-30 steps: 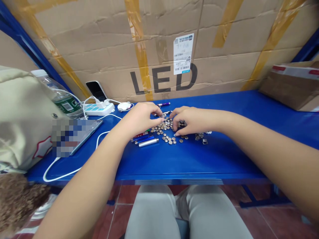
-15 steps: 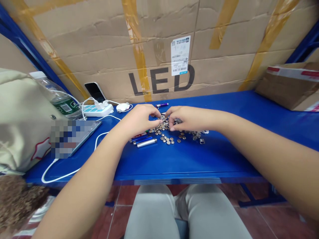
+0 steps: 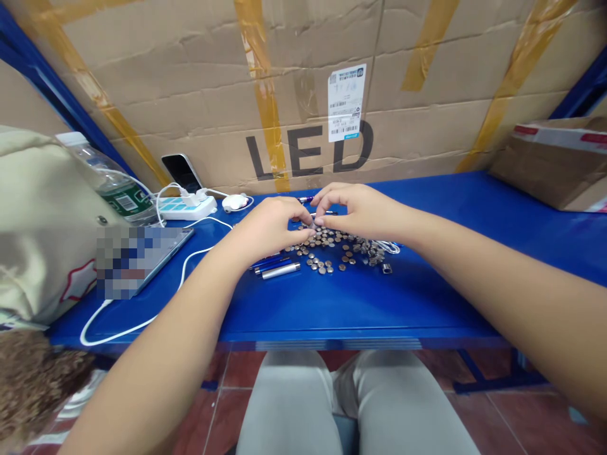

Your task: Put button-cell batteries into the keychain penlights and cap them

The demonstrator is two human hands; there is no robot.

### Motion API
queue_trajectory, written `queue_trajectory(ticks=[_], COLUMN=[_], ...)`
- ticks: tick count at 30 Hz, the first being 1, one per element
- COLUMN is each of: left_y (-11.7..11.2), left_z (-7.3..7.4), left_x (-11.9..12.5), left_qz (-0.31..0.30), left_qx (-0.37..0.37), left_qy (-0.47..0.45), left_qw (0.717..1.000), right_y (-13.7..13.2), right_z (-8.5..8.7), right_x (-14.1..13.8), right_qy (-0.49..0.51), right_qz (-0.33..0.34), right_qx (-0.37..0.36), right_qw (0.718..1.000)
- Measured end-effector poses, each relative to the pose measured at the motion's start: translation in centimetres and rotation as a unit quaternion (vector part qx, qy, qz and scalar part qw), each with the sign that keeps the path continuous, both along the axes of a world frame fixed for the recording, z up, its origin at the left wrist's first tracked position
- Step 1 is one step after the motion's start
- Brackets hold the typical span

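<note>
My left hand [image 3: 275, 222] is closed in a pinch over the blue table, thumb and fingertips around a small metallic piece that I cannot make out clearly. My right hand [image 3: 358, 207] comes in from the other side, its fingertips pinched together and meeting those of the left. Under and in front of them lie many small round metal button cells [image 3: 326, 268]. A heap of small silver metal parts [image 3: 372, 249] lies to the right. By the left wrist rests a silver metal tube [image 3: 281, 271], with blue tubes [image 3: 271, 263] behind it.
A white power strip [image 3: 190, 207] with plugs and cables stands at the back left, near a plastic bottle [image 3: 126, 196]. A tablet [image 3: 156, 259] and a beige bag [image 3: 42, 215] are at the left. One cardboard box [image 3: 545, 164] sits back right; a large LED carton [image 3: 203, 95] stands behind.
My right hand has lifted slightly from the pile and moved to my left hand's fingertips, its fingers now together. The left hand has stayed nearly in place.
</note>
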State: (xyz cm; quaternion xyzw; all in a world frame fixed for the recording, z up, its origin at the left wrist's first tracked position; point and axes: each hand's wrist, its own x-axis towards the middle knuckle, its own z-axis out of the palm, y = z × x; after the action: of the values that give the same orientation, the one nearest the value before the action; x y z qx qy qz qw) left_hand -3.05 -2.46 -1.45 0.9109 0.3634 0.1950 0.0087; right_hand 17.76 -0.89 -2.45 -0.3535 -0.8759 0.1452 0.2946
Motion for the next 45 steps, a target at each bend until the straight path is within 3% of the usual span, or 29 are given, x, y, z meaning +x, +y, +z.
queue_trajectory(ticks=[7,11,15,19,30,36,40,45], left_y=[0.2,0.2,0.2,0.1,0.1,0.2,0.3,0.3], left_z=[0.0,0.0,0.0,0.1,0.0,-0.1,-0.2,-0.3], left_x=[0.0,-0.2,-0.2,-0.1,-0.1,-0.1,-0.1,-0.1], left_qz=[0.009,0.013,0.023,0.028,0.024,0.014,0.004,-0.001], left_qx=[0.009,0.016,0.023,0.023,0.010,0.004,0.001,-0.013], left_qy=[-0.002,-0.001,0.001,0.006,-0.001,0.011,0.006,-0.007], left_qw=[1.000,1.000,0.999,0.999,1.000,1.000,1.000,1.000], right_y=[-0.2,0.1,0.7,0.8,0.8,-0.2,0.0,0.5], right_z=[0.7,1.2,0.8,0.4,0.0,1.2,0.8,0.2], right_x=[0.5,1.9,3.3,3.5,2.7,1.8,1.1,0.8], right_qy=[0.016,-0.090,-0.220,-0.280,-0.247,-0.119,-0.056,-0.050], right_qz=[-0.007,0.015,0.053,0.079,0.081,0.043,0.053,0.061], right_qx=[0.026,0.057,-0.014,-0.044,-0.023,0.053,0.076,0.086], right_qw=[1.000,0.994,0.974,0.956,0.965,0.991,0.994,0.993])
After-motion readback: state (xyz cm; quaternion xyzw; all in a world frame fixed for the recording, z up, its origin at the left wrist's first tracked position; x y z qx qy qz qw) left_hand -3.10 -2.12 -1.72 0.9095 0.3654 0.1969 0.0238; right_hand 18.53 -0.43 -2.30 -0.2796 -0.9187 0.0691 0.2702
